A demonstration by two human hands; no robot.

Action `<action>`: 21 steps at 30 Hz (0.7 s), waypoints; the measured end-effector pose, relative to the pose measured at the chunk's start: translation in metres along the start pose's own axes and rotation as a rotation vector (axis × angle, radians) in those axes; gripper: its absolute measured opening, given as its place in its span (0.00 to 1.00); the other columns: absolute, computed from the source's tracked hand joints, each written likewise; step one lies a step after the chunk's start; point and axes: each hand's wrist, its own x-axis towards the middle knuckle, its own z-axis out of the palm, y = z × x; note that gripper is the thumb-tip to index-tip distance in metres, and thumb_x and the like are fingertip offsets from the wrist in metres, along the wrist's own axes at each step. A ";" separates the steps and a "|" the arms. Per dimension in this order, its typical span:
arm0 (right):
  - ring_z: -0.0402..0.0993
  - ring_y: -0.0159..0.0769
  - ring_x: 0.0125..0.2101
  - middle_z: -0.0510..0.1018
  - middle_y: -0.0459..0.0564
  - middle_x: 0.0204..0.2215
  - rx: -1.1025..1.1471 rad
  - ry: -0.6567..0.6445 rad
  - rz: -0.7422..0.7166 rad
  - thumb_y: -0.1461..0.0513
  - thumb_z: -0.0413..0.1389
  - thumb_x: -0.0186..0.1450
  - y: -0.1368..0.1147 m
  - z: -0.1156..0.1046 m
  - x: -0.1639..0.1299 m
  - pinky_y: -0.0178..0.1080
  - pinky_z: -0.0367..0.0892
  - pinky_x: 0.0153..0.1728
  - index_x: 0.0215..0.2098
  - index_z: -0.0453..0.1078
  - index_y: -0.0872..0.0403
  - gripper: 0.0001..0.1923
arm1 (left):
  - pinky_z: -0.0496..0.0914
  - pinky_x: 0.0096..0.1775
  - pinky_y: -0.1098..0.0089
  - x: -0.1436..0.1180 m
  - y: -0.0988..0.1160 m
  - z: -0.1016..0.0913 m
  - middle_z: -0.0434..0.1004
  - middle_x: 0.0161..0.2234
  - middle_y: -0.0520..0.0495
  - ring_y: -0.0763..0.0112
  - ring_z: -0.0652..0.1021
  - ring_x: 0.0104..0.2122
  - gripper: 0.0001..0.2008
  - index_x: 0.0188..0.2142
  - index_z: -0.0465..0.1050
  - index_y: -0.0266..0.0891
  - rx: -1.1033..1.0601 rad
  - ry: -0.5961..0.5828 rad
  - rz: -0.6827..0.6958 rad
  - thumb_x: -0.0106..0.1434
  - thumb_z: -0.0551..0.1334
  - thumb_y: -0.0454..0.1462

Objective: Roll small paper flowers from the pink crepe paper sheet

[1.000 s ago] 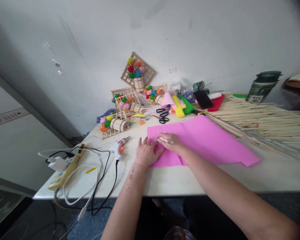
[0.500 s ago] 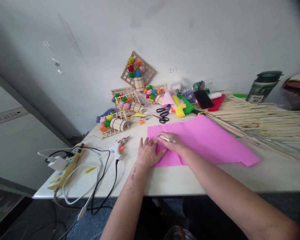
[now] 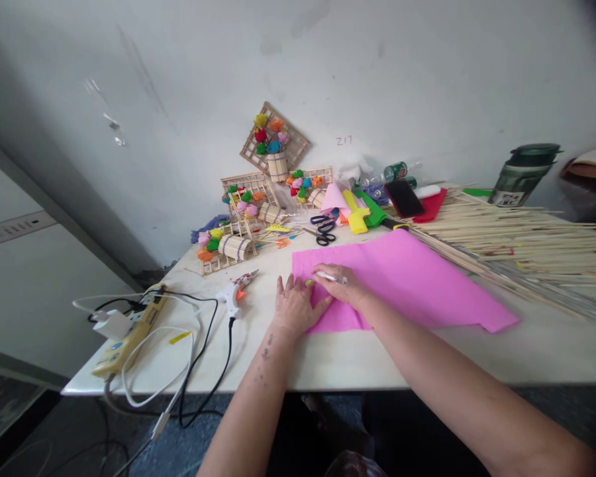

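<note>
With the left hand [image 3: 294, 306] pressed flat on the pink sheet's [image 3: 407, 278] near-left corner and the right hand [image 3: 338, 285] gripping a pen [image 3: 330, 277], a shifting palm could probably skew the line.

I see a pink paper sheet [image 3: 407, 281] lying flat on the table, its left end under my hands, and a thin white pen [image 3: 330, 277] lying tilted across that end.

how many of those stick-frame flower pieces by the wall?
4. One leaning high on the wall, one right of it, one below left, one flat at the table's edge. Clutter may hide more.
</note>
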 end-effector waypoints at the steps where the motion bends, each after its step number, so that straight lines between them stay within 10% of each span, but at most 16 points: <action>1: 0.72 0.32 0.38 0.77 0.43 0.38 0.012 0.013 0.006 0.55 0.46 0.62 0.000 0.000 0.000 0.33 0.63 0.41 0.40 0.68 0.46 0.12 | 0.45 0.55 0.48 0.000 0.001 0.000 0.69 0.47 0.39 0.54 0.61 0.54 0.32 0.49 0.64 0.40 -0.003 -0.014 -0.016 0.58 0.42 0.58; 21: 0.74 0.33 0.28 0.78 0.48 0.26 0.282 -0.013 0.114 0.52 0.50 0.59 -0.011 -0.005 0.031 0.32 0.66 0.29 0.29 0.70 0.54 0.15 | 0.44 0.54 0.48 -0.010 0.009 0.003 0.53 0.58 0.36 0.50 0.53 0.57 0.40 0.58 0.51 0.40 0.045 -0.176 -0.151 0.55 0.37 0.61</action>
